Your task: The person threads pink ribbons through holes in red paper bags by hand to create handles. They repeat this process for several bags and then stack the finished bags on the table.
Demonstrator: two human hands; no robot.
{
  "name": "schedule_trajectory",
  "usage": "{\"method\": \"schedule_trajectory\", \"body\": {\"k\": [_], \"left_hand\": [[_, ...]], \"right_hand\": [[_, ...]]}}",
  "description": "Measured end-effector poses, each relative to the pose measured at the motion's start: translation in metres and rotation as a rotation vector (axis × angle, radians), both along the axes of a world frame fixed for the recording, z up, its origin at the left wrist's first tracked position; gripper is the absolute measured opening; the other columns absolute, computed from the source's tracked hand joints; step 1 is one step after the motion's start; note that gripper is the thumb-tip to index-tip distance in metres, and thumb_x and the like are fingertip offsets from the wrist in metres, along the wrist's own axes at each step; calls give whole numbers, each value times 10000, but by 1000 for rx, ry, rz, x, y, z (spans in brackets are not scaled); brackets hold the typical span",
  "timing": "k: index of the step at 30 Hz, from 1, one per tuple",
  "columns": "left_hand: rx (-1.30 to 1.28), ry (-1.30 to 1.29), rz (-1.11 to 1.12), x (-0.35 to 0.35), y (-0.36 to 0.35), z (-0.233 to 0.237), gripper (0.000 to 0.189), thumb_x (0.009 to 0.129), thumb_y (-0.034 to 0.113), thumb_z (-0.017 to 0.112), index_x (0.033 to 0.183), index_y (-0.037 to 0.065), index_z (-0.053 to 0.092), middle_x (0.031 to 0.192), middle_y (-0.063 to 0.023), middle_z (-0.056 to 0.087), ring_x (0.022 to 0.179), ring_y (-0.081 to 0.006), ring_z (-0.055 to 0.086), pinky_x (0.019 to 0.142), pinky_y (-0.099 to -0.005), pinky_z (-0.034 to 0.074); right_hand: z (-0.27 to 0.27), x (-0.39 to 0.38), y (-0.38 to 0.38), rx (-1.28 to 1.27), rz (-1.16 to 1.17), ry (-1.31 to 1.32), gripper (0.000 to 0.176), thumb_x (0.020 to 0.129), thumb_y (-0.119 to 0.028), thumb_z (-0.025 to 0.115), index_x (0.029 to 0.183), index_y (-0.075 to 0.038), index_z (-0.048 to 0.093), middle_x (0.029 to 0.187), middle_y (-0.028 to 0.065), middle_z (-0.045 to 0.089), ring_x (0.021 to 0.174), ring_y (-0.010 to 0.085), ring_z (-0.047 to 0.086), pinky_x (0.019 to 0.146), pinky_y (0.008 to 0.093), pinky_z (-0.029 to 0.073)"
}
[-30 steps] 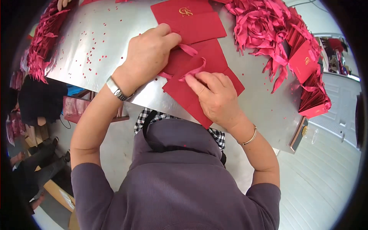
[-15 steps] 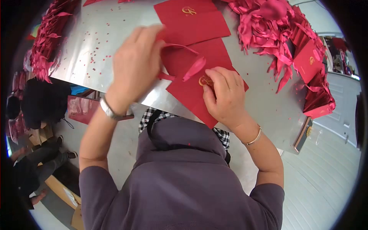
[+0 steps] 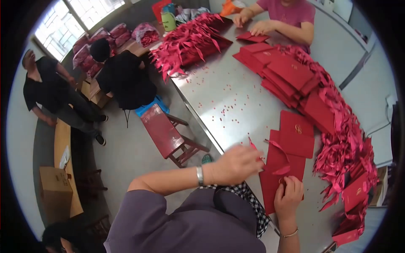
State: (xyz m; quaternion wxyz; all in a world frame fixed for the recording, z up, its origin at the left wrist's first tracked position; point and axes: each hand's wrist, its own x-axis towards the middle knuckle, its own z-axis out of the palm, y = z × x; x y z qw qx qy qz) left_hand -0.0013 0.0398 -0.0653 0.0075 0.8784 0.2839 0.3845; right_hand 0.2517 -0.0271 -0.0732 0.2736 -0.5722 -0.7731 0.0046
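**Camera lifted, left hand drawn back with the ribbon**

Since half a second ago the view has swung up and to the left, so the length of the table (image 3: 219,88) and the people around it now show. The left hand (image 3: 238,164) has pulled back toward the table's near edge. It is blurred, but its fingers are closed around one end of a pink ribbon (image 3: 280,170), and a tip of the ribbon pokes out above the knuckles. The ribbon loops across the red envelope (image 3: 270,185), which lies flat at the near edge of the table. The right hand (image 3: 289,196) rests on this envelope, fingers bent and close together, their tips pressing down beside a small gold mark and grasping nothing.

Just beyond lies a second envelope (image 3: 297,133) with a gold emblem. A heap of ribbons (image 3: 346,143) runs along the right side, touching a stack of envelopes (image 3: 287,71) further up. Red paper dots (image 3: 236,105) speckle the bare metal. At the far end a co-worker's hand (image 3: 261,27) rests on another envelope. A red stool (image 3: 162,130) stands on the floor beside the table.
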Motion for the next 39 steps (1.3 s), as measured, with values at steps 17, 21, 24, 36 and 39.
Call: {"method": "schedule_trajectory", "body": {"k": [17,21,24,36,39], "left_hand": [[-490,-58,1260,-249,205,111,465,855,212,531,1241,-33,445,1141,-317,616,1101,-430,606,938,-490,478],[-477,30,1228,-261,222,97,455,853,195,532,1235,-39,450,1137,-321,615,1099,-419,611,939,-486,479],[-546,-9,1244,-254,213,110,435,863,169,509,1234,-49,447,1150,-317,615,1101,-422,611,950,-484,480],[-683,64,1303,-277,270,123,634,920,239,413,1470,-31,251,1378,-246,503,1242,-360,541,1026,-478,438],[-713,91,1325,-273,269,123,642,928,247,409,1487,-12,228,1409,-223,483,1258,-353,528,1028,-480,435]], "right_hand": [[-12,4,-4,60,41,-10,209,804,-66,619,1000,4,604,1041,160,588,966,348,536,863,446,429],[-13,5,-3,53,34,-13,218,804,-71,621,1007,5,604,1054,162,585,985,348,533,881,449,423],[-14,6,-4,50,29,-20,219,804,-72,621,1008,6,605,1061,163,583,994,348,532,888,449,421],[-9,2,-5,42,30,-25,207,815,-46,605,1012,17,600,1054,175,589,982,357,540,877,444,431],[-12,5,-4,36,24,-17,220,809,-55,613,1019,12,602,1062,169,586,985,351,535,881,448,422]]}}
